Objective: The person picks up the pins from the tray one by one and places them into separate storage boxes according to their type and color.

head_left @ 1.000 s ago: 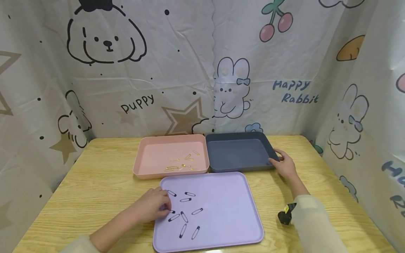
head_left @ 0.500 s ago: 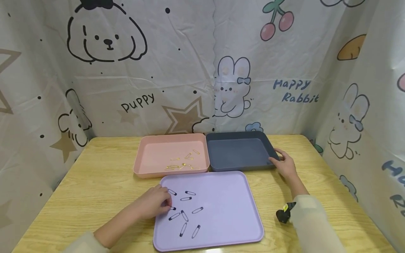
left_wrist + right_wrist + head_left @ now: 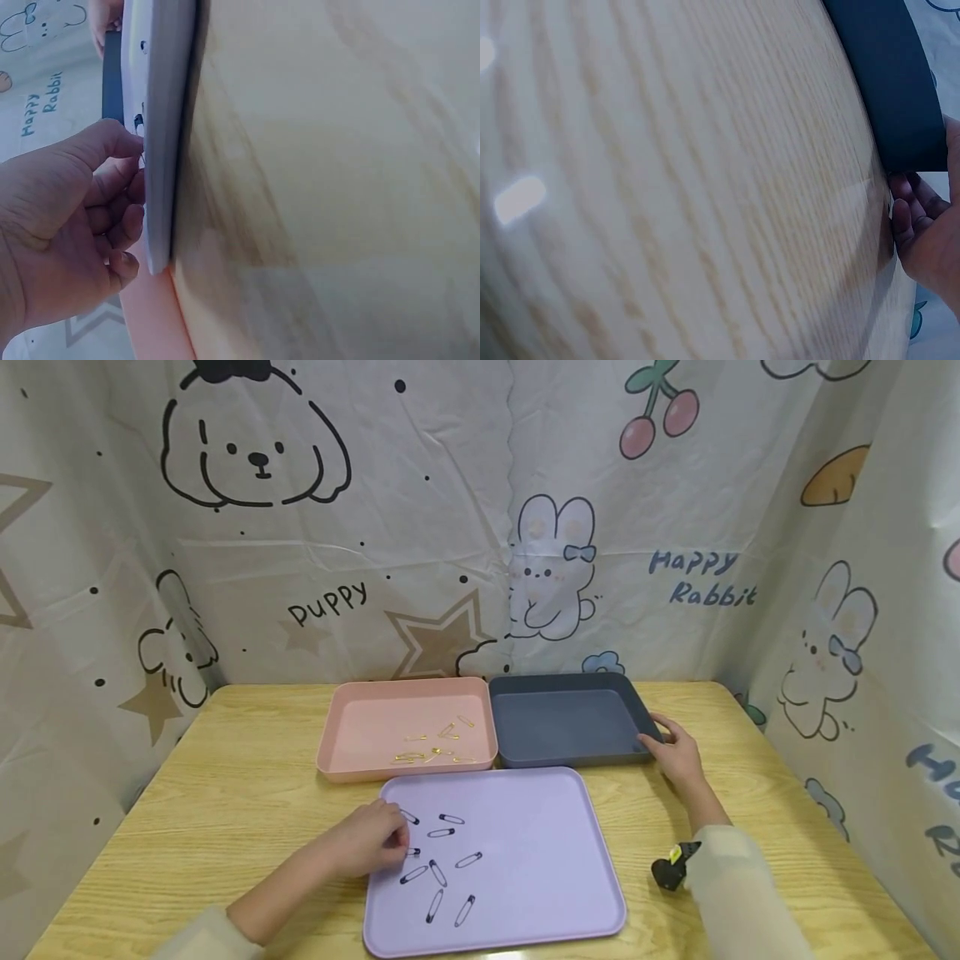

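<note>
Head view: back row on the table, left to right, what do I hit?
Pink tray with gold safety pins in it → dark blue-grey tray → right hand, gripping that tray's right edge.

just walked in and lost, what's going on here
A person's left grip pinches a black-ended safety pin at the left side of the lilac tray, where other pins lie. The right grip holds the right side of the dark tray. Gold pins lie in the pink tray, left of the dark one.
</note>
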A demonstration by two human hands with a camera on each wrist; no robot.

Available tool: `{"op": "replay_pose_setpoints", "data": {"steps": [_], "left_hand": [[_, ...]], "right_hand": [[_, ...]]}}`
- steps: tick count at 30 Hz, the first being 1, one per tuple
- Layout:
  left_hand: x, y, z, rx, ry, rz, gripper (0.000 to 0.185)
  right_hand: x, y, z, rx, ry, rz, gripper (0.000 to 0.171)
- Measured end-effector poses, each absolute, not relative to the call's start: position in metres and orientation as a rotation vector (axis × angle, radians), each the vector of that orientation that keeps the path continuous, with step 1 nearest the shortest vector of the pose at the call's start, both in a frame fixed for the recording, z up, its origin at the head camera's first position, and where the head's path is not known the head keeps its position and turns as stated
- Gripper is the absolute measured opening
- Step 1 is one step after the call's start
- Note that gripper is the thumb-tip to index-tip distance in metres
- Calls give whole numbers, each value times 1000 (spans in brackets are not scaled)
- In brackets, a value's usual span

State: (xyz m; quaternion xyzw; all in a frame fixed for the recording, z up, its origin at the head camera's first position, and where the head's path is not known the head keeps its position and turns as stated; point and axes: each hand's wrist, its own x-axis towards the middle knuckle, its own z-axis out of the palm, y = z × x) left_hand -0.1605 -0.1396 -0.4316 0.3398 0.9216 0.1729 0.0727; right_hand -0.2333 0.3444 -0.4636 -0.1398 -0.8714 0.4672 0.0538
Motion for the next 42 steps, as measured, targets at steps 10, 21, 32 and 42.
{"op": "replay_pose_setpoints", "data": {"steps": [10,21,32,42], "left_hand": [[-177,-135,-421,875,2696,756,9],[-196,-125,-412,905,2661,961,8],[-218,-99,-395,878,2702,1007,4],[-239,-75,-383,965,2726,1055,5]], "right_hand": [[-232,347,-466,-420,-2620,1493,67],[-231,347,-467,-456,-2601,1507,69],[-232,349,-468,-449,-2559,1616,71],[-233,351,-469,-471,-2551,1631,70]]}}
